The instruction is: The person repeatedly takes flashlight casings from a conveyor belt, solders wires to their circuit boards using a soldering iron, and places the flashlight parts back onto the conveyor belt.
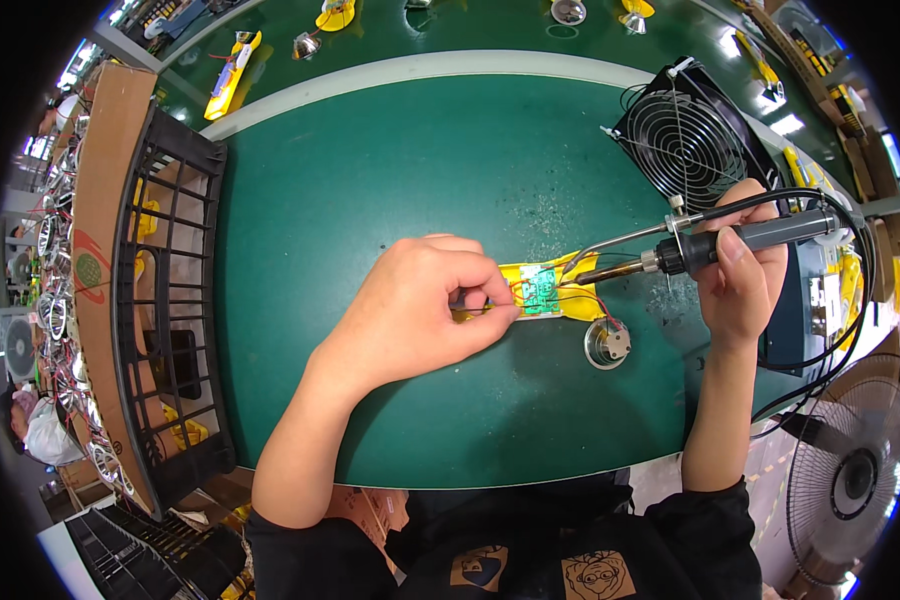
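Observation:
A yellow plastic housing (582, 300) lies on the green mat, with a small green circuit board (540, 288) set in it. My left hand (440, 298) is at the board's left end, thumb and forefinger pinched on a thin dark wire (526, 306). In my right hand (740, 265) is a soldering iron (690, 252) with a grey handle and a thin metal feed tube (620, 238) clamped alongside. Its tip reaches the board's right edge; whether it touches cannot be made out. A round silver lamp head (607, 344), joined by red and black wires, rests just below the housing.
A black caged fan (685, 140) stands at the back right, and cables (860, 290) loop down beside my right hand. On the left is a black plastic crate (180, 300) next to a cardboard box (110, 270). Yellow lamp parts (234, 78) lie beyond the mat's pale far rim.

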The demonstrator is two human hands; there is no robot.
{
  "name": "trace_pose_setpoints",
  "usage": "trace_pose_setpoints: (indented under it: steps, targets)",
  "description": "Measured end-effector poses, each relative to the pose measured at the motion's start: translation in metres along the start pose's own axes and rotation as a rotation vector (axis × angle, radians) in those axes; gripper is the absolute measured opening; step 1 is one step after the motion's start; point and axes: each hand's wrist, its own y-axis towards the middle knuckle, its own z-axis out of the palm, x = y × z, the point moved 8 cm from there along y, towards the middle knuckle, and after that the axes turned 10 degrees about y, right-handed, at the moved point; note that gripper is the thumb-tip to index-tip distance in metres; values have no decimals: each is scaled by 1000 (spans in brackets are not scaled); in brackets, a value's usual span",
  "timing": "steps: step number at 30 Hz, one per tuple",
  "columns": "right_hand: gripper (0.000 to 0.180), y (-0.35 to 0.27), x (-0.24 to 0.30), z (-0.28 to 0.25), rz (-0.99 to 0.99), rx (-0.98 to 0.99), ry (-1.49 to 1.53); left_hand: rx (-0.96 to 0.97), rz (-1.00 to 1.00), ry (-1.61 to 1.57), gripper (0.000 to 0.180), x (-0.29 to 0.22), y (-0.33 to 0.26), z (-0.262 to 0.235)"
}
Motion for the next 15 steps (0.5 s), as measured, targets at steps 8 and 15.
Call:
trace_pose_setpoints:
  steps: [8,15]
  targets:
    - [16,2,4,-12,-98,-60,75,-166,179,-50,7,-3,-3,-2]
    - [14,3,1,-26,-204,-244,120,-134,128,-48,11,-2,-6,-12]
